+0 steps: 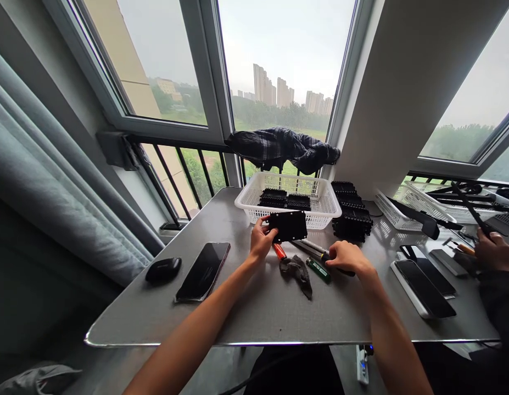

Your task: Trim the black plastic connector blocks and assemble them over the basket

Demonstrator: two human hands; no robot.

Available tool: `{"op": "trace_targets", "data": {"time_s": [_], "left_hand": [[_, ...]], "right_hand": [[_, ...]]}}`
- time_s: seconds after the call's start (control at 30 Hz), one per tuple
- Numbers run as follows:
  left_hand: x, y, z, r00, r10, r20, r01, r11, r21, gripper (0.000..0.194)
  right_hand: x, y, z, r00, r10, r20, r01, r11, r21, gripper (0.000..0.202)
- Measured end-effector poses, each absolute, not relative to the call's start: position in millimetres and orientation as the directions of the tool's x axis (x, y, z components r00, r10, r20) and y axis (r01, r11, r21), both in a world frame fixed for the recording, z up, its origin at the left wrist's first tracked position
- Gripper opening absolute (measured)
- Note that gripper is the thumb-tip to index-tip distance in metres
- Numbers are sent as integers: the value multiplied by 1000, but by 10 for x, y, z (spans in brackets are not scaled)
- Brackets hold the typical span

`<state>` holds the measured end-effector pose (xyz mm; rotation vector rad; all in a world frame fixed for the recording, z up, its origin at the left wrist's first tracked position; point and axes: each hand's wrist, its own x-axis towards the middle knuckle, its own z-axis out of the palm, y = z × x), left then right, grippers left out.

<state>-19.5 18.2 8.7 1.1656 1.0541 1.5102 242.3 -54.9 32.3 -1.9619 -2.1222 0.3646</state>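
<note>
At the far left of the grey metal-look worktop [246, 321] lie a black rounded oval object [163, 270] and a dark-screened rectangular phone [203, 271]; then comes the left hand [261, 241], thumb and fingers pinching the left edge of a flat black rectangular plate [293, 226] with small notches along its rim; the plate is held up in front of a white perforated plastic basket [246, 202], its long axis running roughly left to right, its free end towards the right; below it lie a red cylindrical object [279, 251] and a crumpled dark-grey cloth [296, 271]; further right, a long grey metal tool with a black-and-yellow handle [315, 249] slants from near the plate's lower right corner down to the right hand [348, 257]; that hand is curled, its fingers closed about the handle; I cannot tell whether the tool is lifted clear of the worktop; a green cylindrical object [318, 269] lies just beside it, on the near side; from the right hand, the plate lies to the left and slightly farther off, the tool's long axis pointing towards it.
</note>
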Motion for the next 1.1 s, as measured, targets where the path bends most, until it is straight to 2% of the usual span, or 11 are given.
{"op": "trace_targets", "data": {"time_s": [0.1, 0.23, 0.37, 0.5, 0.6, 0.87, 0.97, 1.1], "left_hand": [[-243, 206, 94, -310, 924, 222, -147, -277, 949, 48], [-335, 237, 151, -554, 803, 219, -192, -379, 905, 45], [-439, 309, 195, -662, 723, 200, -205, -431, 879, 43], [-485, 369, 171, -705, 671, 231, -177, -482, 858, 43], [-454, 368, 119, -649, 726, 227, -208, -456, 866, 44], [-240, 252, 20, -313, 927, 205, -265, -293, 919, 46], [-175, 186, 30, -195, 957, 216, -254, -262, 931, 47], [-108, 105, 32, -63, 968, 241, -213, -249, 945, 43]], "right_hand": [[2425, -551, 364, -172, 985, 22, 878, 163, -450, 13], [2379, -561, 428, -284, 957, 62, 801, 272, -533, 20], [2321, -566, 459, -337, 926, 169, 706, 367, -605, 26], [2254, -561, 438, -318, 890, 326, 679, 454, -577, 26], [2196, -562, 406, -249, 860, 445, 677, 483, -555, 23], [2173, -520, 338, -10, 819, 574, 659, 438, -612, 27], [2177, -493, 310, 48, 823, 566, 657, 401, -638, 32], [2165, -468, 245, 92, 872, 481, 618, 329, -714, 40]]}}
